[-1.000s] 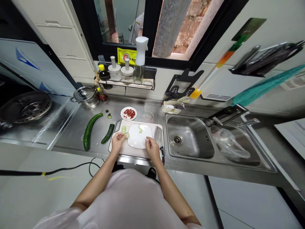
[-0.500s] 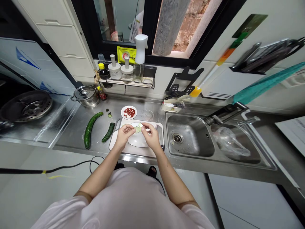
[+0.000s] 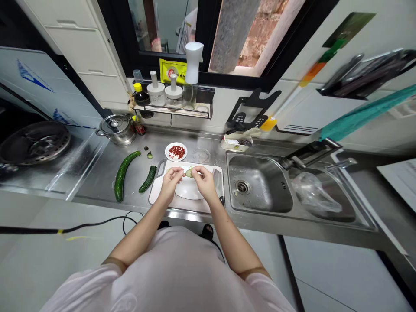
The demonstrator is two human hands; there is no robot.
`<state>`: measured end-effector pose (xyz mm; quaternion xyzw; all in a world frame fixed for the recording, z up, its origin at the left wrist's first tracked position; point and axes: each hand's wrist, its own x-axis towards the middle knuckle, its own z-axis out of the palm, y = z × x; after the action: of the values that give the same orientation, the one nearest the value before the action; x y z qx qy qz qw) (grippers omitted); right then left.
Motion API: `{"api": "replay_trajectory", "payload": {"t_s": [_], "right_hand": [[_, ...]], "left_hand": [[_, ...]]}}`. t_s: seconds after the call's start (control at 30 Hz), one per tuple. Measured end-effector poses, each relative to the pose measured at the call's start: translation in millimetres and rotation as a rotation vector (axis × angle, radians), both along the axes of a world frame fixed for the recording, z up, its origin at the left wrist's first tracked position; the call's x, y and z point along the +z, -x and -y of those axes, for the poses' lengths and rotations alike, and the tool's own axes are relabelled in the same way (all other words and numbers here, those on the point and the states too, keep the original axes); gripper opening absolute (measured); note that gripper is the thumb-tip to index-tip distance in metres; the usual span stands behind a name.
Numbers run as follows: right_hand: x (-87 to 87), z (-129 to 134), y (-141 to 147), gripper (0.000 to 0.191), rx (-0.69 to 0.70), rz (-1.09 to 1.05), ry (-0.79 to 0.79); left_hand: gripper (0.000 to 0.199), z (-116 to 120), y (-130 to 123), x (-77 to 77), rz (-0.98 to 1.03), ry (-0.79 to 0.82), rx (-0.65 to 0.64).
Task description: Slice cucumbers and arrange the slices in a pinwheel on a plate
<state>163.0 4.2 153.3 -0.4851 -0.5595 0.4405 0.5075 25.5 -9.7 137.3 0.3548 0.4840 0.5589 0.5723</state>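
A white plate (image 3: 188,190) lies on the cutting board (image 3: 172,203), below both hands. My right hand (image 3: 204,182) is closed, its fingertips pinching a pale green cucumber slice (image 3: 189,173) over the plate. Close beside it, my left hand (image 3: 171,182) is also closed, thumb and fingers pressed together near the slice; what it holds, if anything, is too small to tell. Left of the board lie a short dark green cucumber piece (image 3: 147,179) and a long curved cucumber (image 3: 125,175). A small white plate of chopped red pieces (image 3: 176,152) stands behind the board.
To the right is a double sink (image 3: 260,184) with a faucet (image 3: 305,156) and a plastic bag (image 3: 313,193). A lidded steel pot (image 3: 117,129) stands at the back left, near a wok (image 3: 34,143). A shelf (image 3: 175,111) holds jars and bottles.
The cucumber slice has moved slightly right and turned, now at my right fingertips. My left fingertips have come away from it a little. The camera view has shifted slightly.
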Motion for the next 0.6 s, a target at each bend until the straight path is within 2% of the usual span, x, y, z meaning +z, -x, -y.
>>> {"api": "replay_trajectory", "payload": {"t_s": [0.07,0.17,0.27,0.4,0.6], "right_hand": [[3.2,-1.8,-1.0,0.021,-0.022,-0.061,0.037],[4.4,-3.8,-2.9,0.020,-0.057,-0.098,0.073],[2.4,-4.7,-4.1,0.018,-0.066,-0.107,0.081],[0.3,-5.2,-4.9,0.017,-0.047,-0.080,0.045],[-1.9,-5.7,-7.0,0.017,-0.034,-0.017,-0.043]], "left_hand": [[0.034,1.8,-2.2,-0.6,0.084,0.140,-0.070],[0.046,3.3,-4.8,2.1,0.271,0.371,-0.291],[0.050,0.8,-5.8,7.0,0.438,0.474,-0.431],[0.040,-6.2,-6.2,9.4,0.549,0.502,-0.453],[0.026,-12.1,-5.2,9.2,0.535,0.411,-0.329]]}}
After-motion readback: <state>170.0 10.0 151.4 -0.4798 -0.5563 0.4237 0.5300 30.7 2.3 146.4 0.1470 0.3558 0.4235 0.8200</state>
